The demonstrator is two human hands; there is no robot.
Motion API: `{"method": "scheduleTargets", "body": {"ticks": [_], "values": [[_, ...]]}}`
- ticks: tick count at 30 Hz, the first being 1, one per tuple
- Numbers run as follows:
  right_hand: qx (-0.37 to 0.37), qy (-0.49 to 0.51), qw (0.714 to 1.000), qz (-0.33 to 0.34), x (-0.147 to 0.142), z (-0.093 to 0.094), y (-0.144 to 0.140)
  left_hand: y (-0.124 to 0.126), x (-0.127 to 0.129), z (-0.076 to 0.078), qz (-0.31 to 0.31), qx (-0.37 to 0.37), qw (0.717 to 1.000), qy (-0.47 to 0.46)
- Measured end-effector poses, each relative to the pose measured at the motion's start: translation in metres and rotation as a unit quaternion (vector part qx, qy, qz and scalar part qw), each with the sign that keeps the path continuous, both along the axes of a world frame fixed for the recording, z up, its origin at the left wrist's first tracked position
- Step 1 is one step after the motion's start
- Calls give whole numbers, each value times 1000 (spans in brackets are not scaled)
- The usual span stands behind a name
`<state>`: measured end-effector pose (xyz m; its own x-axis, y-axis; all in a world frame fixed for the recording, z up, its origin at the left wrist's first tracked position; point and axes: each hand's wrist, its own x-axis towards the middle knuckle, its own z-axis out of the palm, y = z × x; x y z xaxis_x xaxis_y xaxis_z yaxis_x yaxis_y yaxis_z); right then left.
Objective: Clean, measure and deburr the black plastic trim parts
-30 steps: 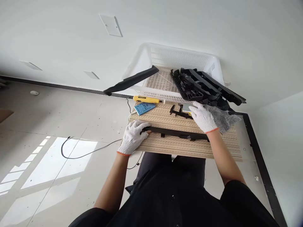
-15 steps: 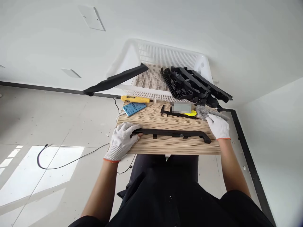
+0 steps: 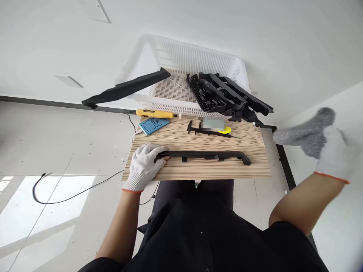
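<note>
Black strip point(image 3: 198, 154) lies on the bench point(image 3: 198, 170), roughly parallel to the near edge; its right end bends toward that edge and stops short of the near-right corner. Left hand point(image 3: 145, 164), gloved in white, is by the left edge, pinching the strip's left end between thumb and fingers. Right hand point(image 3: 333, 151), likewise gloved, is off the bench, well beyond the right edge, fingers closed on a grey cloth point(image 3: 307, 134) held in the air; hand blurred, exact finger placement unclear.

Far-left corner: yellow-handled tool point(image 3: 155, 113) along the far edge, blue packet point(image 3: 153, 126) just on its near side. Toward the middle of the far edge: black caliper point(image 3: 208, 132), with a grey block point(image 3: 214, 123) and a bright yellow piece point(image 3: 225, 130) beside it.

Beyond the far edge: white basket point(image 3: 195, 53), dark parts point(image 3: 224, 92) heaped at its right side, one long dark part point(image 3: 127, 88) slanting out over its left rim.
</note>
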<state>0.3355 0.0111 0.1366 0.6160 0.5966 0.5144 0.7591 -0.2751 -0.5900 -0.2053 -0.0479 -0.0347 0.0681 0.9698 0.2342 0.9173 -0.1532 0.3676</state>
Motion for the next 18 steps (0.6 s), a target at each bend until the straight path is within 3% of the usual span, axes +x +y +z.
{"method": "scheduleTargets", "body": {"ticks": [3,4,6,7,9,10,12,14,18], "values": [[8,2,1000,-14,-36,16,-22,1,14,3,6,-7,1000,-3],[-56,-9,998,16,-56,14,-29,2,20,4,5,-7,1000,-4],[-142,-11,980,139,-102,0,-42,5,32,5,3,-5,1000,-10],[-198,-3,952,233,-126,-11,-47,6,37,5,1,-4,1000,-14],[-291,-5,841,457,-170,-36,-51,7,46,6,-11,-6,1000,-20],[-304,-28,797,521,-186,-49,-50,8,48,6,-19,-9,1000,-23],[-266,-99,795,536,-204,-69,-45,6,48,6,-32,-10,999,-30],[-234,-174,804,518,-203,-83,-35,3,44,6,-28,-4,999,-41],[-262,-240,758,547,-177,-99,-19,-3,36,5,47,3,999,-23]]}}
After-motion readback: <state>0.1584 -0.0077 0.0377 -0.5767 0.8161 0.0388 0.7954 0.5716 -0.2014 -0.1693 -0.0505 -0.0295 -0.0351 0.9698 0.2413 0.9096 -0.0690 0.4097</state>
